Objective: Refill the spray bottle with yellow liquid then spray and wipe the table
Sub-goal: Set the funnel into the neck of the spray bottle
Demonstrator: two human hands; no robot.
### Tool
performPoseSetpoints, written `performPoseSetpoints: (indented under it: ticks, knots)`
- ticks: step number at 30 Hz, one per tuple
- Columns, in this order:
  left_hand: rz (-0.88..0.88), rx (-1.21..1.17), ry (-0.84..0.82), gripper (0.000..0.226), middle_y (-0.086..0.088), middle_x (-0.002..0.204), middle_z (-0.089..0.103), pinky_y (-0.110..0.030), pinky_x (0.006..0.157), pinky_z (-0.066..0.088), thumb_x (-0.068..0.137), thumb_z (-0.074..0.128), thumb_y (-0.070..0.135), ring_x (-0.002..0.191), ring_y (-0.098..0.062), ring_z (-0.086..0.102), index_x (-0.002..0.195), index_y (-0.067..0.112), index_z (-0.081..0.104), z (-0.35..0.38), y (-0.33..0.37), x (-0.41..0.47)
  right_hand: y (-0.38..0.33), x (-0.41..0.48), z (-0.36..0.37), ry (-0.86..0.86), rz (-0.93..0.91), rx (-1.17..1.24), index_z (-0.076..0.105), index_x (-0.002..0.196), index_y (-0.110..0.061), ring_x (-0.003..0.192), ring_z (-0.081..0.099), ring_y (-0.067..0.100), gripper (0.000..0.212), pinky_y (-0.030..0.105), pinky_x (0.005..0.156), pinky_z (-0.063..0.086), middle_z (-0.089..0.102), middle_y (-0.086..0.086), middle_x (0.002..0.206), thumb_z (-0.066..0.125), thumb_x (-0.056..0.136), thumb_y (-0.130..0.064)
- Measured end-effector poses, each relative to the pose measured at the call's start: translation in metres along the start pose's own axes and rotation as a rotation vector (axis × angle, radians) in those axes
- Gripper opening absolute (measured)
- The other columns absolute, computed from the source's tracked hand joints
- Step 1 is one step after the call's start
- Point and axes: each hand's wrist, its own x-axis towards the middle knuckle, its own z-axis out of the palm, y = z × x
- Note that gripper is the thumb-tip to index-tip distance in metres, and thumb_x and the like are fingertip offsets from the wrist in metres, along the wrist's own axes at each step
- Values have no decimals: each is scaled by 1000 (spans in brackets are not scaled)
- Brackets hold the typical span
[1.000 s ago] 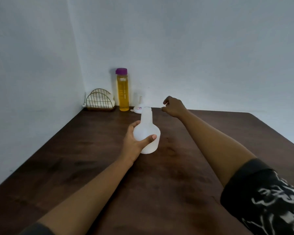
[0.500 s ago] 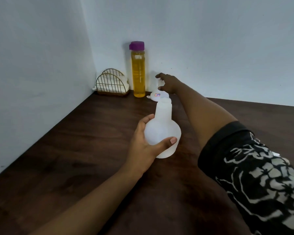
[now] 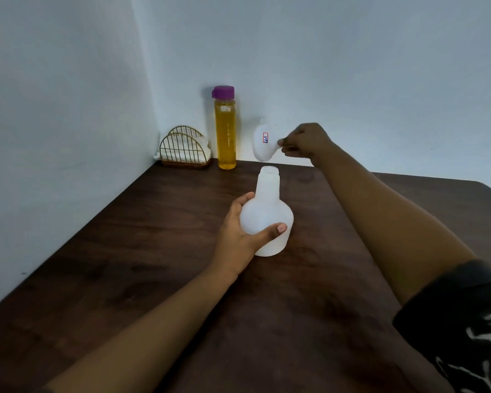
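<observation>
While the left hand [image 3: 238,236] wraps the open spray bottle [image 3: 267,214] upright on the worktop [image 3: 167,279], the right hand [image 3: 306,143] — above and beyond it — pinches a white funnel [image 3: 264,144] by its spout; best turn the spout down and seat it squarely in the neck.

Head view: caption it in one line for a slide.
Left hand holds the uncapped spray bottle on the table; right hand pinches a white funnel aloft.

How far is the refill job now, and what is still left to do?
Done: the spray bottle stands open, its neck bare. In hand: the left hand grips it and the right hand holds a white funnel in the air near the neck. Left: the yellow bottle is capped; pouring, spraying, wiping remain.
</observation>
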Motion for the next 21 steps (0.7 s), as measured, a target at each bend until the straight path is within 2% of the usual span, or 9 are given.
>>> performPoseSetpoints:
  ticks: [2, 4, 11, 14, 16, 18, 20, 21]
  knots:
    - [1, 10, -13, 84, 11, 126, 49, -36, 92, 52, 52, 79, 59, 114, -14, 50, 125, 45, 39, 0, 2, -2, -9, -27, -10, -44, 121, 203, 56, 72, -3, 71, 66, 18, 16, 23, 65, 58, 63, 13, 81, 70, 79, 1]
    - [3, 26, -42, 83, 10, 127, 48, -38, 93, 51, 56, 80, 56, 115, -15, 50, 126, 43, 38, 0, 5, -5, -17, -54, -17, -68, 163, 335, 57, 76, -1, 73, 66, 19, 11, 22, 66, 58, 64, 12, 81, 67, 81, 1]
    - [15, 32, -170, 83, 4, 129, 49, -37, 89, 52, 62, 82, 46, 114, -18, 51, 132, 34, 39, -1, 15, -20, -28, -125, -20, -44, 107, 631, 58, 77, -4, 71, 66, 15, 10, 27, 71, 59, 65, 9, 78, 65, 83, -3]
    - [17, 42, -222, 84, 5, 128, 49, -38, 90, 52, 56, 80, 53, 112, -17, 52, 128, 37, 38, 0, 18, -24, -27, -143, -14, -6, 54, 730, 55, 74, -7, 72, 69, 13, 15, 29, 79, 57, 69, 7, 72, 63, 85, -3]
    - [16, 12, -239, 88, 5, 130, 48, -38, 93, 51, 55, 77, 56, 113, -16, 52, 131, 34, 38, 0, 20, -25, -24, -153, -8, 28, 5, 747, 54, 73, -8, 73, 70, 13, 17, 27, 79, 56, 68, 7, 72, 63, 85, -2]
    - [21, -103, -185, 82, 6, 135, 48, -31, 93, 48, 66, 75, 53, 116, -12, 52, 136, 29, 39, 0, 27, -24, -22, -161, -3, 45, -43, 759, 55, 79, -9, 73, 70, 12, 14, 25, 75, 57, 66, 8, 79, 62, 85, 0]
    - [50, -227, -50, 60, 9, 132, 51, -16, 84, 45, 80, 66, 44, 109, -1, 52, 133, 28, 44, -3, 41, -19, -23, -166, -4, 39, -80, 782, 55, 88, -10, 75, 70, 13, 14, 24, 75, 56, 66, 10, 86, 62, 85, 2]
    - [66, -279, 13, 51, 12, 126, 54, -13, 82, 43, 83, 63, 41, 106, 2, 53, 130, 28, 48, -7, 50, -16, -24, -168, -6, 28, -99, 780, 55, 93, -11, 77, 71, 13, 16, 24, 77, 56, 67, 10, 88, 62, 85, 1]
